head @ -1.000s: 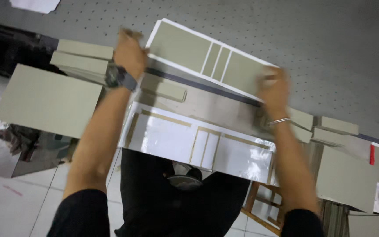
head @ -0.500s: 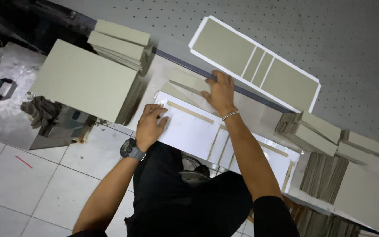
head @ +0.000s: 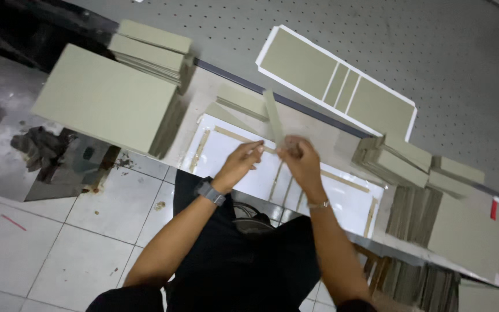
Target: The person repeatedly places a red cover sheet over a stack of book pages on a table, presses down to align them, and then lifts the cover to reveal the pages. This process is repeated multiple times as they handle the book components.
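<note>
Both hands are pinching one narrow grey board strip (head: 274, 118), left hand (head: 239, 164) and right hand (head: 299, 159) meeting over the white sheet (head: 232, 153) on the bench (head: 342, 136). One finished cover (head: 336, 81) is lying further back; big grey board stacks (head: 102, 98) are looking untouched.

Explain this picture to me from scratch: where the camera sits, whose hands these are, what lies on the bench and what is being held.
The camera sits on a person's head and looks down, so both arms reach in from below. The left hand, with a wristwatch, and the right hand, with a bracelet, together pinch a narrow grey-green strip that sticks up from their fingers. Under them lies a white sheet edged with thin strips. A finished panel of grey boards on white lies on the perforated grey table. A big stack of grey boards sits at the left, smaller stacks at the right.
</note>
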